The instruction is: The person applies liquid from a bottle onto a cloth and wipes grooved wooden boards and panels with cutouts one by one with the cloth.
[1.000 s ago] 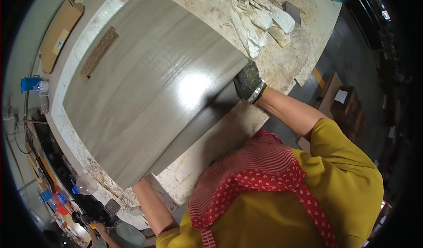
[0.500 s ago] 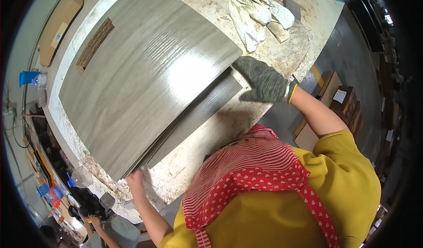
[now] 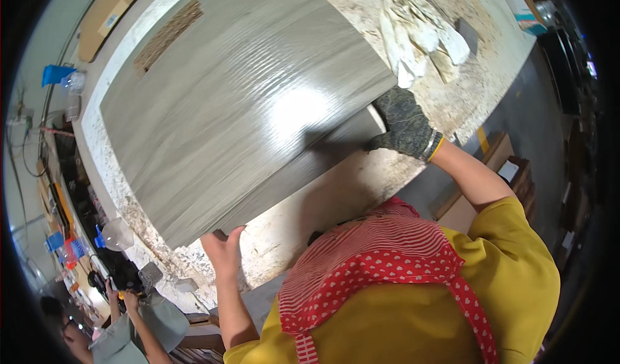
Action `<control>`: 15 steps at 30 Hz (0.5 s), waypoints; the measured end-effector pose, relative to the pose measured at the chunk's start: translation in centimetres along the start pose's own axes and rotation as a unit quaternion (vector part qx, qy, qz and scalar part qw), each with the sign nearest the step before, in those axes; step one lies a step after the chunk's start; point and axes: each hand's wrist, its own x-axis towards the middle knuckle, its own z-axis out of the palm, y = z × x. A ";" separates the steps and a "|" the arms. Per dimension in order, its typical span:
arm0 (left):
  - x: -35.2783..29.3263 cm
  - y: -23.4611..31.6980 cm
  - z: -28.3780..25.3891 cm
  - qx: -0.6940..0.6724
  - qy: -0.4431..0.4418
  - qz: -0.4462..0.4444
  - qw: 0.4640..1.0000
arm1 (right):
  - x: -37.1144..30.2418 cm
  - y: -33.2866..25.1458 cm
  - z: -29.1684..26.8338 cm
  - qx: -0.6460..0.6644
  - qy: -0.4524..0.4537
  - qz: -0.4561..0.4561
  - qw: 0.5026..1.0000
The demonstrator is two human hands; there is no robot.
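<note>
A stack of grey wood-grain panels lies slanted on the worktable, the top panel glossy with a slot near its far left corner. A lower panel juts out toward me from under it. My bare left hand touches the stack's near left corner with its fingertips, thumb spread away from the edge. At the right end, my right hand, in a dark grey knitted glove, cups the panels' corner. Its fingers lie along the end and its thumb points left below the lower panel; part of its grip is hidden.
A stained white cloth lies at the back right beside a small grey block. The pale, spotted worktable ends close to my apron. Cardboard stands at the far left. Another person's hands show at the lower left.
The stack and cloth appear farther right in view. My left thumb has spread away from the panels' edge. My right hand remains at their right end.
</note>
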 end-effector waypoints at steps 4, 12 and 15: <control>1.7 0.1 1.0 -0.070 0.050 0.019 0.996 | 1.9 1.4 1.3 -0.025 0.102 -0.062 0.993; 4.9 0.9 1.2 -0.121 0.090 -0.018 0.988 | 5.6 2.4 1.4 -0.022 0.086 -0.063 0.994; 6.5 0.7 1.3 -0.084 0.112 -0.005 0.990 | 7.8 3.0 1.8 0.010 0.102 -0.098 0.990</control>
